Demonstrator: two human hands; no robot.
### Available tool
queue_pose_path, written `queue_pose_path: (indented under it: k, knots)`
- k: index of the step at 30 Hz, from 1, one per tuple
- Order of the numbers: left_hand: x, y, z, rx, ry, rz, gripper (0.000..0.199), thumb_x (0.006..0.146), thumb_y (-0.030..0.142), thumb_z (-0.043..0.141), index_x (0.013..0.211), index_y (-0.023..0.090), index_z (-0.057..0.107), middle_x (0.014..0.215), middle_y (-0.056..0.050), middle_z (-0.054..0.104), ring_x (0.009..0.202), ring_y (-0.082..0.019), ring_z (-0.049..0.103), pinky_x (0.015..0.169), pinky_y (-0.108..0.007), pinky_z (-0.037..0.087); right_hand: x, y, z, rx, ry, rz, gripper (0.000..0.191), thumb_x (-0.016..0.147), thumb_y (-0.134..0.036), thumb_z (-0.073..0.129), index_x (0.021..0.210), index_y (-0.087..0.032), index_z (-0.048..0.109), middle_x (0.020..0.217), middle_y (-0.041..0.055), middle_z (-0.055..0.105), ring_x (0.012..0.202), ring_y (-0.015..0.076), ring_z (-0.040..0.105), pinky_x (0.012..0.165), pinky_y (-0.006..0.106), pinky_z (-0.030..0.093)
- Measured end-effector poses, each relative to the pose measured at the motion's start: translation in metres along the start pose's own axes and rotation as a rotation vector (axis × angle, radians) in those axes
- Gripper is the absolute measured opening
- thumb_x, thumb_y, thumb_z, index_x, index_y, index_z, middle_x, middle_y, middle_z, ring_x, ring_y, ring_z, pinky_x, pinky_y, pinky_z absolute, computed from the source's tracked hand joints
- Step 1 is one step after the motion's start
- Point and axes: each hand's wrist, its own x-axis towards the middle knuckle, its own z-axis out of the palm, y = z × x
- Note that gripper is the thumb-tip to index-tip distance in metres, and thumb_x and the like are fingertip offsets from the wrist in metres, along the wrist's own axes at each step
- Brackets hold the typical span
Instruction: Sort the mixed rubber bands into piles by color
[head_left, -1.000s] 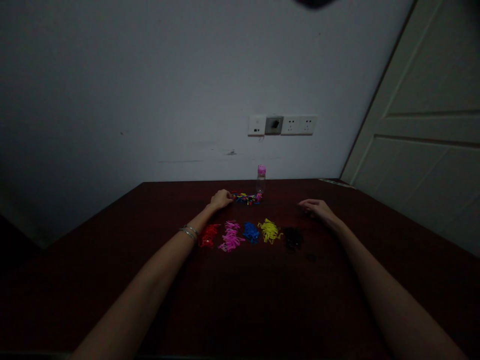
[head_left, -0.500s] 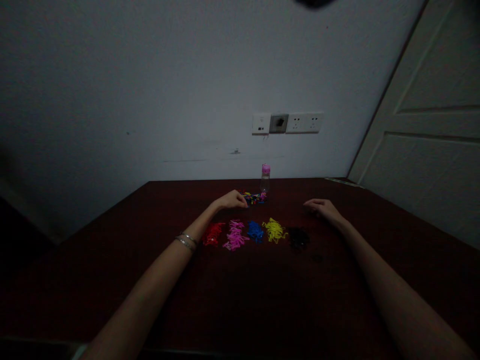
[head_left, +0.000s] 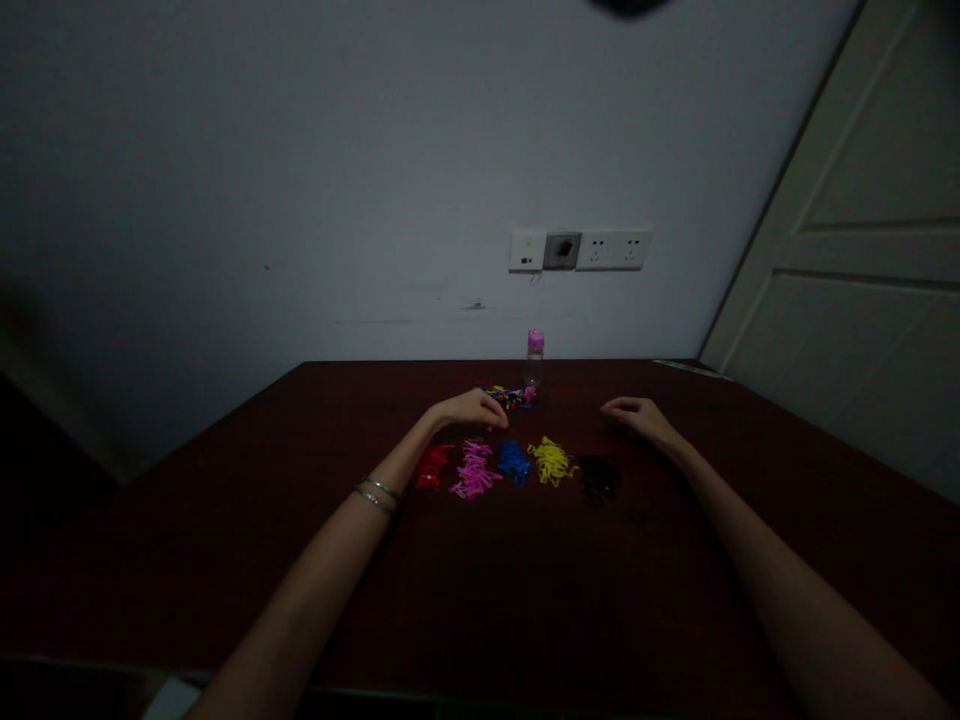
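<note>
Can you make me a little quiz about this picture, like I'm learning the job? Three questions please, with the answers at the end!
1. True or false: the bottle has a green cap.
2. Which colour sits between the pink pile and the yellow pile?
A) red
B) blue
C) black
3. Fill in the gap: the ____ hand is nearer the mixed pile at the back.

Key:
1. False; the cap is pink.
2. B, the blue pile.
3. Left; the left hand is right by it.
</note>
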Motion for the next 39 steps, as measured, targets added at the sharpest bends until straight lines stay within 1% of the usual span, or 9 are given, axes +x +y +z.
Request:
queue_pose_path:
  k: [4,7,12,16,25,30,32,36,39]
  knots:
    - [-0.005,-0.017,-0.017,-0.029,0.303,-0.065,0.031,0.069,0.038,0.060,0.083,0.012,0.070,0.052,0.000,0.053,0.043,-0.006,0.035,0.042,-0.020,0.023,0.003,-0.025,0.025,-0.009,-0.131,-0.069,0.029,0.064,-0.032,0.061,0.087,-0.013,0.064,0.067,0.0031,0.062,0.052,0.0101,0.050,0.044,0.020,0.038]
    - [-0.007,-0.036,-0.026,-0.068,0.477,-0.125,0.035,0.069,0.041,0.060,0.083,0.011,0.069,0.049,0.002,0.048,0.041,-0.005,0.032,0.040,-0.020,0.020,0.010,-0.043,0.049,-0.080,-0.213,-0.162,0.029,0.068,-0.029,0.056,0.090,-0.012,0.064,0.062,0.0013,0.060,0.050,0.0096,0.049,0.047,0.021,0.039]
    - [-0.009,-0.068,-0.028,-0.147,0.661,-0.218,0.039,0.067,0.047,0.060,0.079,0.011,0.066,0.047,0.004,0.045,0.038,-0.005,0.030,0.038,-0.020,0.018,0.032,-0.055,0.081,-0.230,-0.158,-0.401,0.023,0.066,-0.015,0.057,0.087,-0.016,0.067,0.088,0.0052,0.066,0.080,0.0159,0.058,0.074,0.026,0.044]
    - [-0.010,-0.078,-0.025,-0.189,0.700,-0.243,0.039,0.068,0.049,0.058,0.076,0.011,0.065,0.046,0.005,0.043,0.036,-0.004,0.028,0.039,-0.019,0.018,0.048,-0.051,0.098,-0.277,-0.171,-0.451,0.021,0.068,-0.010,0.056,0.084,-0.018,0.066,0.093,0.0041,0.066,0.088,0.0183,0.058,0.084,0.029,0.042]
    - [-0.012,-0.077,-0.019,-0.192,0.790,-0.211,0.040,0.067,0.050,0.058,0.075,0.011,0.066,0.043,0.005,0.041,0.039,-0.005,0.031,0.041,-0.019,0.021,0.049,-0.055,0.111,-0.400,-0.130,-0.394,0.018,0.069,-0.015,0.058,0.084,-0.021,0.066,0.084,0.0033,0.066,0.076,0.0165,0.058,0.072,0.025,0.042]
    - [-0.008,-0.082,-0.018,-0.191,0.803,-0.193,0.039,0.067,0.049,0.058,0.071,0.011,0.064,0.044,0.004,0.042,0.041,-0.005,0.032,0.042,-0.019,0.021,0.043,-0.063,0.109,-0.305,-0.142,-0.417,0.021,0.069,-0.014,0.053,0.085,-0.016,0.066,0.079,0.0043,0.064,0.071,0.0146,0.056,0.067,0.024,0.042]
    - [-0.008,-0.083,-0.018,-0.192,0.806,-0.185,0.040,0.066,0.050,0.058,0.070,0.011,0.064,0.044,0.005,0.042,0.041,-0.006,0.032,0.042,-0.019,0.021,0.036,-0.070,0.108,-0.196,-0.211,-0.409,0.021,0.068,-0.015,0.054,0.085,-0.014,0.066,0.076,0.0039,0.063,0.068,0.0136,0.056,0.065,0.024,0.042]
    - [-0.008,-0.081,-0.018,-0.193,0.804,-0.171,0.042,0.065,0.052,0.059,0.068,0.011,0.063,0.042,0.005,0.040,0.042,-0.006,0.032,0.043,-0.020,0.021,0.017,-0.085,0.106,-0.001,-0.478,-0.350,0.023,0.064,-0.019,0.058,0.086,-0.013,0.065,0.070,0.0022,0.063,0.063,0.0121,0.055,0.061,0.024,0.043]
    - [-0.008,-0.081,-0.018,-0.185,0.802,-0.168,0.043,0.064,0.053,0.060,0.067,0.011,0.063,0.042,0.005,0.040,0.042,-0.006,0.032,0.043,-0.020,0.022,0.003,-0.094,0.107,0.052,-0.636,-0.317,0.025,0.062,-0.020,0.061,0.085,-0.013,0.065,0.070,0.0028,0.064,0.062,0.0118,0.055,0.060,0.024,0.043]
